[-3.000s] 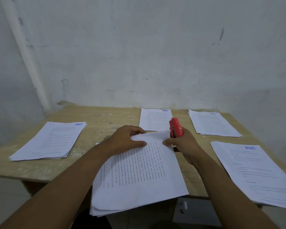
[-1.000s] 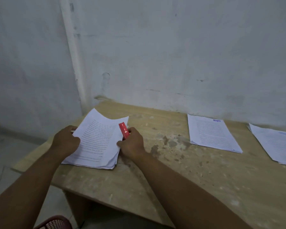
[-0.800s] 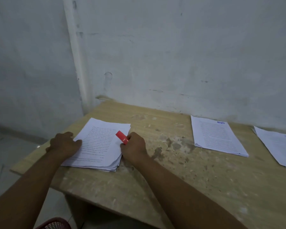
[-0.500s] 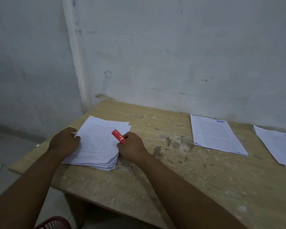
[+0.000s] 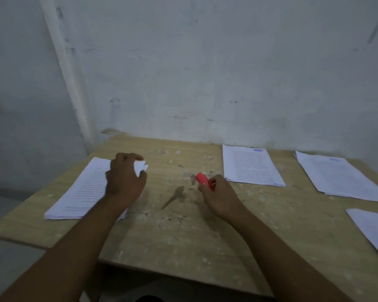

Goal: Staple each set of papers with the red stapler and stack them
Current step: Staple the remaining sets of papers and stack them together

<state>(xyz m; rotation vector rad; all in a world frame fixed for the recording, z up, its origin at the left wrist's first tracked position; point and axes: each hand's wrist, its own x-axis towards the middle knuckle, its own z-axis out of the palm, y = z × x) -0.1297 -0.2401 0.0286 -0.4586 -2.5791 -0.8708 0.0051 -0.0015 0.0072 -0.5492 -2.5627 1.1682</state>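
Both my hands are bare, the left hand (image 5: 124, 182) and the right hand (image 5: 220, 197) alike, uncovered over the knuckles, the fingers and the backs. My forearms are bare too, the left forearm (image 5: 74, 243) and the right forearm (image 5: 282, 243), with no cloth from the wrists to the lower edge of the view, slim and smooth in outline. In this dim light I cannot make out finer marks on skin or nails.

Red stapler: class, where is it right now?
Head view: the red stapler is in the right hand, mid-frame, between the left stack and the paper set to its right.
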